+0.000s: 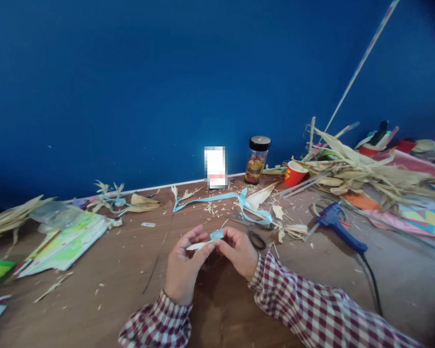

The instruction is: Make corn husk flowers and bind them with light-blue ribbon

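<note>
In front of me, both hands come together just above the brown table. My left hand (186,263) pinches a pale, narrow strip of husk (195,246) between thumb and fingers. Thumb and forefinger of my right hand (241,251) close on a small light blue ribbon piece (216,234) at the strip's right end. How the two pieces join is hidden by my fingertips. Right behind my right hand lie dark-handled scissors (256,239), partly covered by it. Farther back, a long light blue ribbon (213,197) curls across the table among husk scraps.
A blue glue gun (340,226) with a black cord lies on the right. Dried corn husks (337,176) pile up behind it, beside a red paper cup (295,173). A lidded jar (257,162) stands by the blue wall. Left are green-white packaging (72,241) and husk flowers (103,197).
</note>
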The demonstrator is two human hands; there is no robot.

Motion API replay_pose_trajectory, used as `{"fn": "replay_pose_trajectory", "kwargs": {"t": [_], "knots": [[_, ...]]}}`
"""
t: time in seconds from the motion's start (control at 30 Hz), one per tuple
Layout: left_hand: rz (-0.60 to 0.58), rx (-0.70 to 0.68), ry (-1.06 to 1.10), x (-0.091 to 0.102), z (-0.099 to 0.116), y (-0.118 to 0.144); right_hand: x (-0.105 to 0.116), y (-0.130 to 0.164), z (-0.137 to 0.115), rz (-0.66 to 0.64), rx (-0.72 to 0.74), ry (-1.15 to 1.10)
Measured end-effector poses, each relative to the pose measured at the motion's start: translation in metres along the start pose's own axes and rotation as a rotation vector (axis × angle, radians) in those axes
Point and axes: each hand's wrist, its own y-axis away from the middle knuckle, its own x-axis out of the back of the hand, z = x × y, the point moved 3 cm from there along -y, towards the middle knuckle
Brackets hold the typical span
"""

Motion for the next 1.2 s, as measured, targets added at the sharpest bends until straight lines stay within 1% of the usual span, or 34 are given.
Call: {"fn": "replay_pose_trajectory", "kwargs": {"t": [0.1, 0.13, 0.2, 0.3, 0.33, 0.4, 0.43, 0.5, 0.57, 0.63, 0.73, 0.87, 1.0, 1.1, 1.2], "knots": [[-0.023, 0.117, -0.093, 0.003, -0.005, -0.002, 0.000, 0.000, -0.003, -0.007, 0.013, 0.069], [-0.031, 0.124, -0.131, 0.005, -0.004, -0.003, 0.000, 0.000, -0.003, -0.005, 0.014, 0.091], [-0.053, 0.054, -0.219, 0.008, 0.003, -0.005, 0.000, 0.000, -0.003, 0.001, 0.008, 0.129], [-0.115, -0.116, -0.335, 0.009, 0.017, -0.006, -0.002, 0.001, 0.000, -0.026, 0.006, 0.175], [-0.146, -0.148, -0.366, 0.009, 0.020, -0.005, -0.003, 0.002, 0.001, -0.044, 0.011, 0.199], [-0.193, -0.168, -0.401, 0.006, 0.020, -0.005, -0.005, 0.003, 0.001, -0.068, 0.027, 0.263], [-0.192, -0.153, -0.388, 0.004, 0.019, -0.004, -0.006, 0.004, 0.000, -0.068, 0.035, 0.296], [-0.130, -0.066, -0.269, 0.003, 0.012, -0.005, -0.007, 0.005, -0.002, -0.060, 0.044, 0.322], [-0.035, 0.077, -0.050, 0.002, 0.005, -0.005, -0.009, 0.005, -0.004, -0.062, 0.038, 0.265], [0.036, 0.204, 0.160, 0.000, 0.000, -0.005, -0.010, 0.004, -0.006, -0.064, 0.023, 0.187], [0.108, 0.282, 0.321, -0.003, -0.001, -0.003, -0.011, 0.004, -0.006, -0.071, -0.003, 0.174], [0.132, 0.281, 0.373, -0.007, 0.002, 0.000, -0.012, 0.004, -0.005, -0.080, -0.022, 0.228], [0.119, 0.282, 0.369, -0.006, 0.001, 0.001, -0.012, 0.005, -0.005, -0.031, -0.012, 0.271], [0.114, 0.261, 0.299, -0.002, -0.001, -0.001, -0.012, 0.005, -0.002, -0.018, -0.007, 0.280], [0.113, 0.184, 0.167, 0.003, -0.002, -0.004, -0.011, 0.004, 0.002, 0.000, -0.013, 0.295]]}}
